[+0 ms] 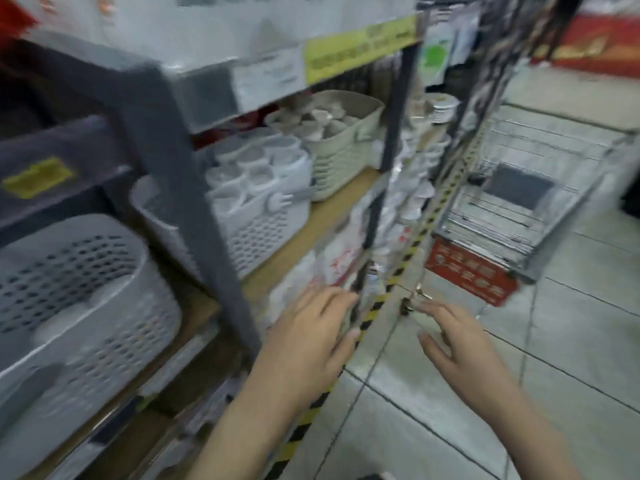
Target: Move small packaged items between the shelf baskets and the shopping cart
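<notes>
The view is blurred by motion. My left hand [311, 334] hovers with its fingers spread near the front edge of the shelf, holding nothing. My right hand [453, 344] is out over the floor tiles, fingers relaxed and empty. On the shelf stand a grey perforated basket [69, 306] at the left, a white basket of small white cups [256, 199] in the middle, and a cream basket of cups [343, 133] behind it. The wire shopping cart [526, 195] stands at the right beyond the shelf, with a dark flat item [519, 188] inside.
A dark grey shelf post [180, 161] rises just left of my left hand. Yellow-black hazard tape [391, 282] runs along the floor at the shelf's foot. A red sign [471, 271] hangs on the cart's near end. White packets [329, 265] hang off the shelf end.
</notes>
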`<state>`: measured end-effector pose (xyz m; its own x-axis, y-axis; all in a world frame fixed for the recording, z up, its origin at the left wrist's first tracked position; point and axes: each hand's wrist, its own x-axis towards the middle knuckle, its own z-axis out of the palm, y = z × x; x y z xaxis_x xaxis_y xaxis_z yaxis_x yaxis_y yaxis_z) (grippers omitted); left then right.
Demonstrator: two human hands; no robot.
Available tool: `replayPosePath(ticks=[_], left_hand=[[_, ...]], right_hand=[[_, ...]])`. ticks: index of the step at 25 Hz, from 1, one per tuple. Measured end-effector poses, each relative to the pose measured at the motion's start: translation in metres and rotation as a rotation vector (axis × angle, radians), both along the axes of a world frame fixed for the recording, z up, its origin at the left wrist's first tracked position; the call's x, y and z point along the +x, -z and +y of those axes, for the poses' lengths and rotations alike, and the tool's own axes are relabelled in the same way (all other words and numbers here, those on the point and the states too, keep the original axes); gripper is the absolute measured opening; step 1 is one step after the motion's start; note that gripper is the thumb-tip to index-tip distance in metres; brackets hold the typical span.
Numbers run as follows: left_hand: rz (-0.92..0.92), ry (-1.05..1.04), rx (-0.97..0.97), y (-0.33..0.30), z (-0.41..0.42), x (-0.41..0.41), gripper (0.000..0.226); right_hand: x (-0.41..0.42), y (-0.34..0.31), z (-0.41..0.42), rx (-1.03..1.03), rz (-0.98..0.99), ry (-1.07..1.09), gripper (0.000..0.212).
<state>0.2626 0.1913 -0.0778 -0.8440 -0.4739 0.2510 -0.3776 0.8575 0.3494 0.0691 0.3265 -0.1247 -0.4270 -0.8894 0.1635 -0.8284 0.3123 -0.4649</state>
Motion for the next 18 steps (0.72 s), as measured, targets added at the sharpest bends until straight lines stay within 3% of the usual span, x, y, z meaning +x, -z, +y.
replayPosePath(ticks=[7,13,18], left_hand=[[-0.093,0.138,0.295,0.059,0.021,-0.162,0.047],[-0.198,0.058,0.505,0.095,0.002,-0.241,0.044],[-0.318,0.021,0.576,0.111,-0.034,-0.299,0.042]], right_hand=[[-0.116,0.039,0.094,0.201,-0.182,0.361,0.033],[-0.181,0.072,0.117,0.272,-0.269,0.45,0.034],[-0.237,0.086,0.086,0.278,-0.34,0.465,0.037]])
